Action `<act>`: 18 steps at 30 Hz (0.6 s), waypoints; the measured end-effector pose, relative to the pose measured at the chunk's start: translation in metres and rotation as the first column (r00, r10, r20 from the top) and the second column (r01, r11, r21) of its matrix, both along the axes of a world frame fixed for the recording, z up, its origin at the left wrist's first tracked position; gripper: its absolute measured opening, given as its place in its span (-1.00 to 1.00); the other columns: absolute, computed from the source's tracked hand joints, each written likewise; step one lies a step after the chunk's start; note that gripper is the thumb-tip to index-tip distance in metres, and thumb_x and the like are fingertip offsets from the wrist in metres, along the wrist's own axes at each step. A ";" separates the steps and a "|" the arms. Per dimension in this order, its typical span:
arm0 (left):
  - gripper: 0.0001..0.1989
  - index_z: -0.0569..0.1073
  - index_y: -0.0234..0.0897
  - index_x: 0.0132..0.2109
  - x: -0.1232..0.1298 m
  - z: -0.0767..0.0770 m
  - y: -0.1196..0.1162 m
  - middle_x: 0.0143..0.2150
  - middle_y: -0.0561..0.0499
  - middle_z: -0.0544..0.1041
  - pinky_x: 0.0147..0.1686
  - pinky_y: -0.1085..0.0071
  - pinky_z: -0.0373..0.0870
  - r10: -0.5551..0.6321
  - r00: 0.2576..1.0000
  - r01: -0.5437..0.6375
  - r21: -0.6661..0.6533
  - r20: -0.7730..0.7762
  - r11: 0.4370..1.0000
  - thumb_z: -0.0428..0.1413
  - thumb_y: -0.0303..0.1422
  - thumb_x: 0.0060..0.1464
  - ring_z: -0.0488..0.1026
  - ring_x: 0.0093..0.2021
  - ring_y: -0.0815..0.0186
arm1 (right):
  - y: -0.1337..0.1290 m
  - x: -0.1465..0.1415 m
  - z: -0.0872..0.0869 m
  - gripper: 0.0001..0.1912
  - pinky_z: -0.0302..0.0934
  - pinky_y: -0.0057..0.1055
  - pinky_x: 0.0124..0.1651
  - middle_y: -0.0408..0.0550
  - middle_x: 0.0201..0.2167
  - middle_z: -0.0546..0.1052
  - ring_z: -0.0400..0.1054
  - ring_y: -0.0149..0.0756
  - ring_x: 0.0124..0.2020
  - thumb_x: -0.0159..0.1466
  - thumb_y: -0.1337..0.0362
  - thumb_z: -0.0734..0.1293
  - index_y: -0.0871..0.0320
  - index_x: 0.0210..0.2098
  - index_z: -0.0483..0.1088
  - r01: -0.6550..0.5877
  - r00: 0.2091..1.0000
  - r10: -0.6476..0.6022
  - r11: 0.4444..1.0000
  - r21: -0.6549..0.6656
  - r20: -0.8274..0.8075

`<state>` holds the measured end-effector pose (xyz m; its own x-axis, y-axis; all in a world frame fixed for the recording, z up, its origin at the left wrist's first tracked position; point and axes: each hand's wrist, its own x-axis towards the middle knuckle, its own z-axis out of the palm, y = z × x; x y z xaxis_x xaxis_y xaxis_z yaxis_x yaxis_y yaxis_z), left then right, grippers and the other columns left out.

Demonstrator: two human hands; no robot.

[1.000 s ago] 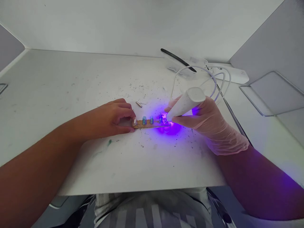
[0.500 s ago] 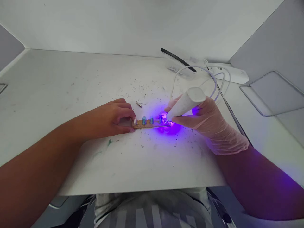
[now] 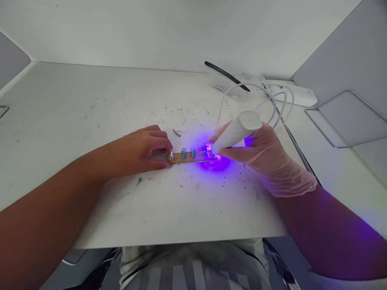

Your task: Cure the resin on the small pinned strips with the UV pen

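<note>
My bare left hand (image 3: pixel 155 148) pinches the left end of a narrow brown strip (image 3: pixel 189 159) lying on the white table. Several small clear and blue-green pieces that look like nail tips (image 3: pixel 184 153) stand in a row along it. My right hand (image 3: pixel 256 151), in a thin translucent glove, is wrapped round a white handheld UV lamp (image 3: pixel 237 129). The lamp slants down to the strip's right end, and its violet glow covers the pieces there. Whether its head touches them I cannot tell.
A small metal cylinder (image 3: pixel 176 132) lies behind the strip. Farther back are a black nail file (image 3: pixel 226 75), a clear plastic packet (image 3: pixel 231 90) and a white device (image 3: pixel 294 94). A white cable (image 3: pixel 222 106) loops behind my right hand. Dark specks dot the table (image 3: pixel 169 209).
</note>
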<state>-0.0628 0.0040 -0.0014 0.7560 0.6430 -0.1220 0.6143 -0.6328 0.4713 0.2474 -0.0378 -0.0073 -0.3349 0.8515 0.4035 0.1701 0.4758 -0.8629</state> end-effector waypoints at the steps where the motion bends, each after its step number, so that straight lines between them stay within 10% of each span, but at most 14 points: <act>1: -0.73 0.64 -0.12 -0.12 0.000 0.000 0.000 -0.15 -0.04 0.61 -0.13 0.29 0.33 -0.002 1.000 0.002 0.000 0.000 1.000 0.19 -0.07 0.25 0.42 -0.03 0.16 | 0.000 0.000 0.000 -0.83 0.50 -0.30 -0.17 -0.24 -0.33 0.68 0.60 -0.30 -0.29 0.13 0.41 0.54 0.00 -0.35 0.58 0.004 1.000 -0.004 1.000 0.002 0.002; 18: -0.76 0.64 -0.11 -0.14 0.000 0.001 -0.001 -0.16 -0.03 0.61 -0.16 0.31 0.35 -0.001 1.000 0.001 0.012 -0.003 1.000 0.19 -0.09 0.25 0.42 -0.04 0.17 | -0.001 0.001 0.000 -0.82 0.54 -0.28 -0.14 -0.25 -0.32 0.70 0.61 -0.28 -0.27 0.13 0.41 0.55 -0.02 -0.33 0.60 0.030 0.999 -0.031 1.000 0.008 0.036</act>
